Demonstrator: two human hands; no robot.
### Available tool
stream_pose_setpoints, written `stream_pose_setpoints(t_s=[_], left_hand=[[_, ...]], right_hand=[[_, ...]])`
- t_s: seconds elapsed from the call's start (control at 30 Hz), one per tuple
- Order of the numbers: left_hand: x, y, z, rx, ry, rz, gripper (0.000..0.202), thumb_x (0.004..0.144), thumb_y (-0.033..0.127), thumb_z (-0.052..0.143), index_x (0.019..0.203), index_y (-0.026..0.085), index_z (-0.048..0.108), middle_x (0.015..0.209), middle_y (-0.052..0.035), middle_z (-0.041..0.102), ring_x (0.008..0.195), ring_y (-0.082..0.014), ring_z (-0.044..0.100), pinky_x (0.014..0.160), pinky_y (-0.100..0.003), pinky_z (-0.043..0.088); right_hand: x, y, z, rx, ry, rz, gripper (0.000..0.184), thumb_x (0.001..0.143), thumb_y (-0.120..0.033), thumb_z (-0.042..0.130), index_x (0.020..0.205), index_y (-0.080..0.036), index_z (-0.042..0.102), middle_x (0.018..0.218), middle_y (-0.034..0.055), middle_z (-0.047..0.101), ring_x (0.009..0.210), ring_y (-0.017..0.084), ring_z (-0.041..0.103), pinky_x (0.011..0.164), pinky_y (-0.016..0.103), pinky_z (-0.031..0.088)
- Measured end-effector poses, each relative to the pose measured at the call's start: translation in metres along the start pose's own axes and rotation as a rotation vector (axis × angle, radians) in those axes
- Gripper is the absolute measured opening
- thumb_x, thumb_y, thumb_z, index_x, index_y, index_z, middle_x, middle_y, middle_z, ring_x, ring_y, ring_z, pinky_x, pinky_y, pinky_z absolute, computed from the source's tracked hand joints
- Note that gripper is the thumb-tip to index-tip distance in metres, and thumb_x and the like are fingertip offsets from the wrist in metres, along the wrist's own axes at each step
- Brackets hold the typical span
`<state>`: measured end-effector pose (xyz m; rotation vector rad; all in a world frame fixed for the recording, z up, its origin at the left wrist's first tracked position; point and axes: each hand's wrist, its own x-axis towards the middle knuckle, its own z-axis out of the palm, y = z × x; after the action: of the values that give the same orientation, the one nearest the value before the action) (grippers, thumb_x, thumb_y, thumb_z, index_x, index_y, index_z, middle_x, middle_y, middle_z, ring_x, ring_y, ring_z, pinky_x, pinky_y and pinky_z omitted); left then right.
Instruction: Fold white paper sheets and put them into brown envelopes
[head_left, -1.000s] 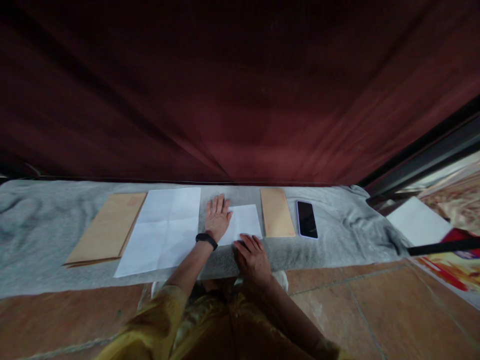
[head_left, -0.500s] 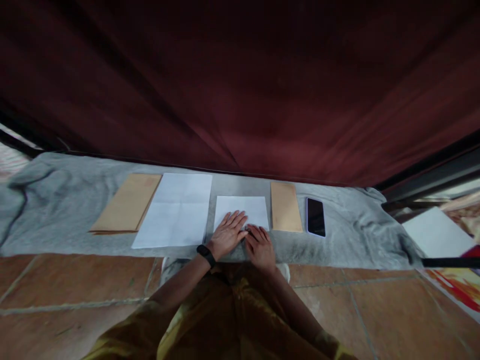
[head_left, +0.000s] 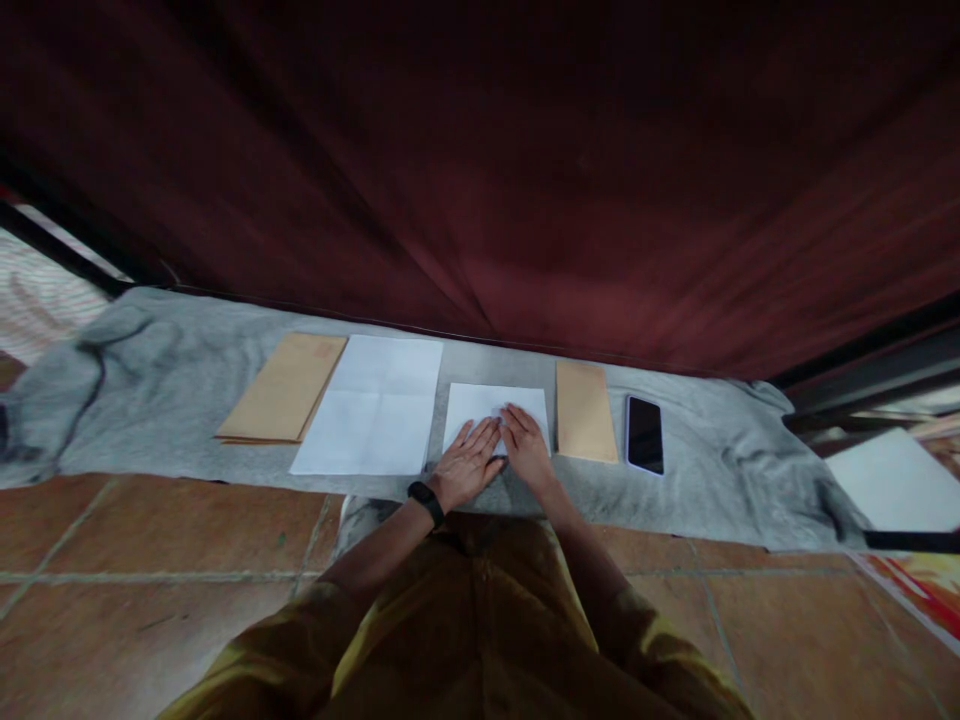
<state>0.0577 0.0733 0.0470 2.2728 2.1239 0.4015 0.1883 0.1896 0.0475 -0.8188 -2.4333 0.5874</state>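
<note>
A small folded white paper (head_left: 487,405) lies on a grey cloth (head_left: 165,380). My left hand (head_left: 466,462), with a black wristband, rests flat on the paper's near left part, fingers stretched out. My right hand (head_left: 529,447) lies flat on the paper beside it, fingers extended and touching the left hand's fingertips. A larger creased white sheet (head_left: 375,405) lies just to the left. A brown envelope (head_left: 585,410) lies just to the right of the small paper.
A stack of brown envelopes (head_left: 285,388) sits left of the large sheet. A black phone (head_left: 645,433) lies right of the single envelope. A dark red curtain (head_left: 480,170) hangs behind. Terracotta floor tiles (head_left: 150,540) run along the near side. A white sheet (head_left: 892,480) lies at far right.
My left hand slid from the paper's far left edge down to its near part. My right hand moved up onto the paper. Both hands now lie side by side; the view shifted left.
</note>
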Motion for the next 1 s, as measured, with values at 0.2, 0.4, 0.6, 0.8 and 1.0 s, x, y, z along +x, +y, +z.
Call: stream_pose_setpoints(t_s=[0.2,0.4,0.6,0.8,1.0], left_hand=[[-0.007,-0.002,-0.002,0.011,0.045,-0.079,0.057,0.103,0.037,0.033,0.153,0.011,0.034,0.161,-0.0133,0.034,0.152,-0.0225,0.024,0.126,-0.047,0.019],[-0.012,-0.004,-0.001,0.028,0.105,-0.232,0.062,0.102,0.043,0.033,0.153,0.007,0.033,0.16,-0.0181,0.034,0.152,-0.0269,0.024,0.124,-0.049,0.024],[-0.013,0.0,0.005,-0.009,0.215,-0.422,0.068,0.101,0.043,0.034,0.155,0.002,0.025,0.16,-0.024,0.031,0.151,-0.0341,0.025,0.12,-0.056,0.03],[-0.013,0.002,0.003,-0.032,0.285,-0.426,0.065,0.101,0.036,0.034,0.158,0.008,0.02,0.162,-0.0201,0.028,0.151,-0.0336,0.025,0.119,-0.059,0.03],[-0.014,0.002,-0.001,0.009,0.222,-0.337,0.057,0.102,0.038,0.035,0.155,0.017,0.035,0.162,-0.0134,0.033,0.152,-0.0305,0.025,0.121,-0.057,0.029]], right_hand=[[-0.008,0.005,0.003,-0.224,-0.015,-0.004,0.044,0.103,-0.028,0.042,0.145,-0.016,0.052,0.155,0.013,0.045,0.144,0.028,0.038,0.119,0.05,0.03],[-0.018,0.011,0.004,-0.308,0.069,0.06,0.046,0.104,-0.03,0.041,0.147,-0.016,0.048,0.154,0.0137,0.046,0.144,0.028,0.038,0.117,0.049,0.032],[-0.024,0.01,0.007,-0.283,0.134,0.126,0.049,0.103,-0.027,0.04,0.148,-0.01,0.045,0.153,0.019,0.046,0.143,0.029,0.041,0.116,0.051,0.036],[-0.027,0.004,0.004,-0.242,0.15,0.198,0.05,0.102,-0.021,0.036,0.149,-0.005,0.043,0.153,0.022,0.044,0.145,0.03,0.039,0.117,0.055,0.034],[-0.01,-0.012,0.002,-0.211,0.052,0.064,0.049,0.104,-0.027,0.036,0.15,-0.012,0.043,0.159,0.0125,0.039,0.149,0.026,0.032,0.121,0.048,0.03]])
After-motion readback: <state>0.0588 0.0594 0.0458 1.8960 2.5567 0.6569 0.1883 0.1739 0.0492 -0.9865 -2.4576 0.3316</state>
